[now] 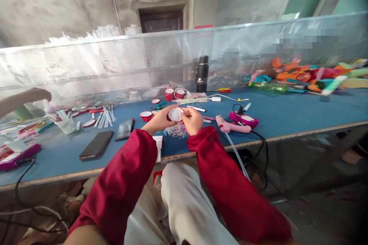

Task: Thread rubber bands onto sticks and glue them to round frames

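Observation:
My left hand (160, 119) is closed on the left edge of a red-rimmed round piece with a white inside (174, 114). On its right edge my right hand (193, 121) pinches the same piece, which is tilted toward me above the table. Below the hands lies a loose heap of thin multicoloured loops (176, 131). A stack of similar red-rimmed pieces (146, 115) sits just left of my left hand. Right of my right hand, a pink glue gun (232, 125) lies at the table edge with a clear glue stick (238, 157) hanging from it.
Phones (96, 145) and a white cup of glue sticks (65, 125) lie left on the blue table (290, 113). A black flask (202, 74) stands at the perforated metal screen (120, 67). Colourful pieces (304, 76) are piled right. Another person's hand (40, 95) reaches in at left.

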Demonstrator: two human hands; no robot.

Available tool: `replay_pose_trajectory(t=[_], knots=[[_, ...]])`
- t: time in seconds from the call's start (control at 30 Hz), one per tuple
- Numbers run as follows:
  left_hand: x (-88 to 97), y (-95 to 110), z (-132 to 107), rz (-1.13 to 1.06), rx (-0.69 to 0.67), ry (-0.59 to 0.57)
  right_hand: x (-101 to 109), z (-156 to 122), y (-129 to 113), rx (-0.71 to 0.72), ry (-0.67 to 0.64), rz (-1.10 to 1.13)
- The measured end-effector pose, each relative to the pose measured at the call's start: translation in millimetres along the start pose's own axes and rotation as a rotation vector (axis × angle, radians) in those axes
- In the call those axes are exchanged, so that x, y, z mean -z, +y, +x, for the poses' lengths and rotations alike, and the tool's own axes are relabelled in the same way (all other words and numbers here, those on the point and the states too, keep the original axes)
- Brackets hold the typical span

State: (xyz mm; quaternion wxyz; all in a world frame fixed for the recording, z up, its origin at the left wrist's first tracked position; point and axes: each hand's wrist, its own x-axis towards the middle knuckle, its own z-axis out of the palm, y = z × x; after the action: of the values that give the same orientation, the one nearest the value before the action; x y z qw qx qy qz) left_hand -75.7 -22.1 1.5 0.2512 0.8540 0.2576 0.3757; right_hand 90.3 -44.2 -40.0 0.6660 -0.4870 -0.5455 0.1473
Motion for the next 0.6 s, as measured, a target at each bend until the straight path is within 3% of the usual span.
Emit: replay_pose_trajectory(t=[0.2,0.6], knots=[[-0.8,5.8,-1.1,0.062,-0.018,0.023,1.8,1.2,2.0,0.074,0.015,-0.085],[0.0,-1.8,-1.9,0.007,-0.009,0.010,3.3,1.0,0.1,0.109,0.026,-0.119]])
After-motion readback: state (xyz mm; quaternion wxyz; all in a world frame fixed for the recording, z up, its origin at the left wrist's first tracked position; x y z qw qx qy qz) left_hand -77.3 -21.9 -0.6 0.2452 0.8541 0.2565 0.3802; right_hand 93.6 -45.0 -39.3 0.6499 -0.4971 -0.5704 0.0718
